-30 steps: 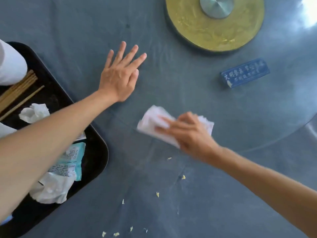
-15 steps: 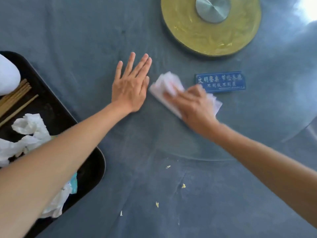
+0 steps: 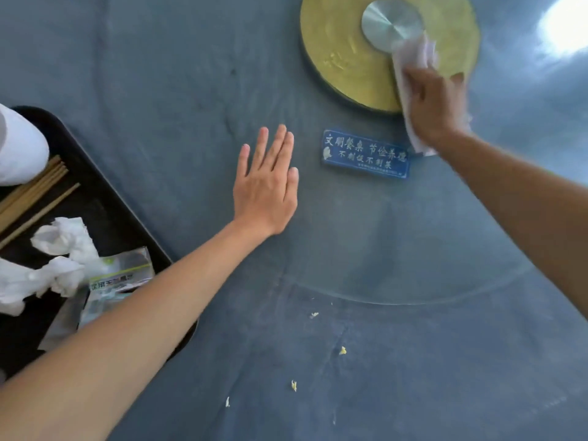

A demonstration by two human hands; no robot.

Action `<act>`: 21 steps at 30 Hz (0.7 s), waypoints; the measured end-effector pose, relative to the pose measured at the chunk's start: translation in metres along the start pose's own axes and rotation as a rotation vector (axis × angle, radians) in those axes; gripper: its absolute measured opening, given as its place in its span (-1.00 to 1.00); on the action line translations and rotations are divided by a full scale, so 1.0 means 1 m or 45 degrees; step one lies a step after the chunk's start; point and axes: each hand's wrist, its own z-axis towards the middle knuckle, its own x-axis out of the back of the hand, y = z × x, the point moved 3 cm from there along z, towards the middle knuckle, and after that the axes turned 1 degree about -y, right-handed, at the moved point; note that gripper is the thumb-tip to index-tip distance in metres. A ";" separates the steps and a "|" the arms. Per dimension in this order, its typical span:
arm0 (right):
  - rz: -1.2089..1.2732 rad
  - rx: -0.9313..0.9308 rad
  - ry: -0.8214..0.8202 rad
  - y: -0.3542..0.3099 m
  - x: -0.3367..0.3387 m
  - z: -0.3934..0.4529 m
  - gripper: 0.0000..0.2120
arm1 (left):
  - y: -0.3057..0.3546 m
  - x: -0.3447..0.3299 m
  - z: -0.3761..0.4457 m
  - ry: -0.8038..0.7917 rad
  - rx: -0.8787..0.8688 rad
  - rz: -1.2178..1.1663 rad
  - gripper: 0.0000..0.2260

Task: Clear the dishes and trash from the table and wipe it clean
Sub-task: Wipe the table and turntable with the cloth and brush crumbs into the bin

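My right hand [image 3: 436, 106] presses a white wipe [image 3: 413, 55] flat against the glass turntable [image 3: 397, 302], over the gold disc [image 3: 337, 43] and beside its metal hub [image 3: 388, 23]. The wipe sticks out past my fingers and below my wrist. My left hand [image 3: 265, 189] lies flat on the glass with its fingers straight, left of a blue sign [image 3: 366, 154]. Several small yellow crumbs [image 3: 342, 350] dot the grey-blue tablecloth in front of the turntable.
A black tray [image 3: 133, 224] at the left holds wooden chopsticks [image 3: 35, 189], crumpled tissues [image 3: 63, 240], a plastic wrapper [image 3: 121, 275] and a white dish [image 3: 19, 148]. My left forearm crosses over the tray's near corner.
My right hand has swept the wipe from the near middle of the glass up and right onto the area over the gold disc. My left hand stays flat on the glass.
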 end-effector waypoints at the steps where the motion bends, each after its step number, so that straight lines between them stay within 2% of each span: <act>1: -0.033 0.107 -0.008 -0.011 -0.011 -0.016 -0.55 | -0.005 -0.002 0.002 0.025 -0.008 0.090 -0.49; 4: 0.106 0.642 -0.078 -0.057 -0.027 -0.110 -0.63 | -0.030 0.003 0.020 0.023 -0.071 0.178 -0.49; 6: 0.205 0.949 -0.210 -0.077 -0.036 -0.185 -0.57 | -0.044 0.012 0.030 -0.017 -0.117 0.153 -0.49; 8: 0.249 1.172 -0.334 -0.093 -0.036 -0.244 -0.49 | -0.058 0.022 0.041 -0.036 -0.153 0.155 -0.50; 10: 0.298 1.271 -0.358 -0.097 -0.030 -0.264 -0.45 | -0.070 0.031 0.051 -0.052 -0.146 0.168 -0.50; 12: 0.304 1.190 -0.280 -0.092 -0.015 -0.232 -0.46 | -0.073 0.041 0.057 -0.025 -0.062 0.119 -0.52; 16: 0.115 0.509 0.062 -0.034 0.003 -0.093 -0.50 | -0.023 0.033 0.035 0.021 0.003 -0.147 -0.51; 19: 0.103 -0.052 -0.014 0.000 0.007 -0.032 -0.54 | 0.008 0.003 0.004 -0.030 0.008 -0.074 -0.48; 20: 0.093 -0.076 -0.034 -0.005 0.004 -0.035 -0.55 | 0.007 -0.002 0.000 0.001 0.003 0.032 -0.47; 21: 0.073 0.003 -0.066 -0.014 -0.005 -0.045 -0.55 | 0.002 -0.003 0.003 0.021 -0.006 0.107 -0.47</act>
